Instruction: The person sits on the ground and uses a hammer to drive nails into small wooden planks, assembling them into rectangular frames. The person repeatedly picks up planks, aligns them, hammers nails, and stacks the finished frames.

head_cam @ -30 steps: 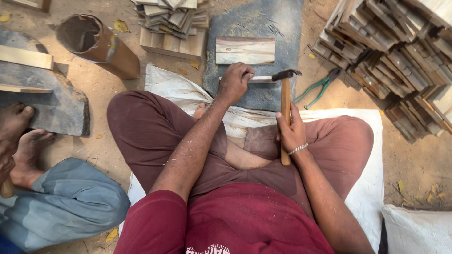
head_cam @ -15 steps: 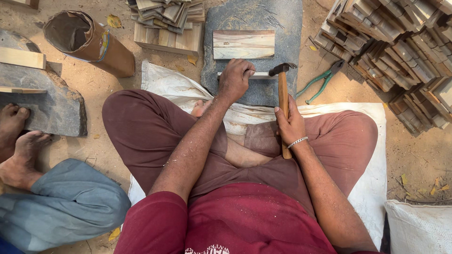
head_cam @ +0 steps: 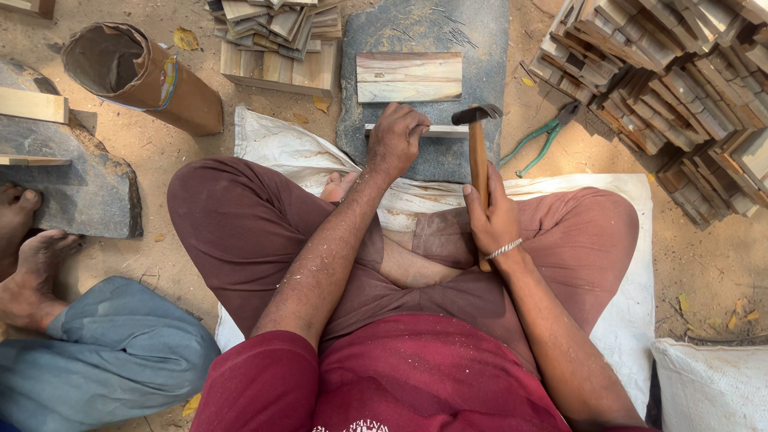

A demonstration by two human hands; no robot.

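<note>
A flat grey stone slab [head_cam: 376, 32] lies on the sandy ground ahead of the seated person. On it, toward 12 o'clock, rests a rectangular wooden board [head_cam: 409, 77], with a scatter of small nails [head_cam: 458, 34] beyond that. A heap of wood offcuts [head_cam: 276, 24] sits at 11 o'clock, a large pile of stacked wooden pieces [head_cam: 680, 88] at 2 o'clock, and green-handled pliers [head_cam: 546, 138] lie on the ground at 1 o'clock. A brown cylindrical container [head_cam: 144, 76] lies tipped at 10 o'clock. Another person's bare feet [head_cam: 28, 256] show at 9 o'clock.

The left hand [head_cam: 394, 140] has its grip closed down on a thin wooden strip [head_cam: 448, 130], which lies on the slab with its long axis running 9 to 3 o'clock. The right hand [head_cam: 490, 212] grips the wooden handle of a hammer [head_cam: 478, 148]; the handle points to 12 o'clock, and the dark head sits just over the strip.
</note>
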